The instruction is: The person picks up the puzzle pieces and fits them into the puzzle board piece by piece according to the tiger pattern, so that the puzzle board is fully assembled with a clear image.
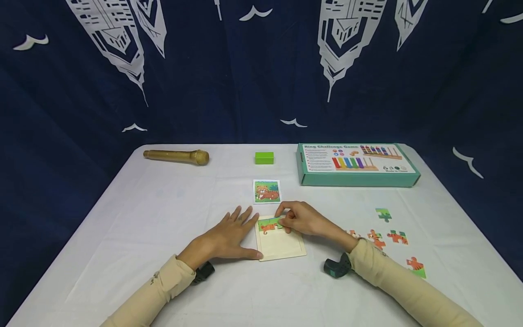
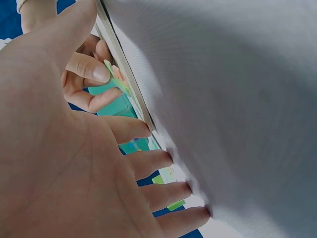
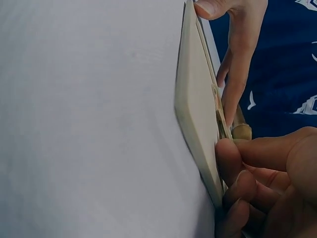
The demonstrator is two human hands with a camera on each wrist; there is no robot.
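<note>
A pale wooden puzzle tray (image 1: 282, 247) lies on the white table. My left hand (image 1: 229, 238) rests flat at its left side, fingers spread, thumb touching the lower left corner. Inside the tray's upper left part is a puzzle section (image 1: 266, 225) with green and orange printing. With thumb and fingertips, my right hand (image 1: 304, 219) pinches a puzzle piece (image 2: 119, 79) at the tray's upper edge, beside that section. The fingers cover much of this piece in the head view. Behind the tray lies a picture card (image 1: 267, 191) of an orange animal on green.
Several loose puzzle pieces (image 1: 397, 236) lie to the right, some partly behind the right forearm. Farther back are a gold microphone (image 1: 175, 156), a green block (image 1: 264, 158) and a teal Ring Challenge Game box (image 1: 359, 179). A dark patterned curtain (image 1: 245, 77) hangs behind the table.
</note>
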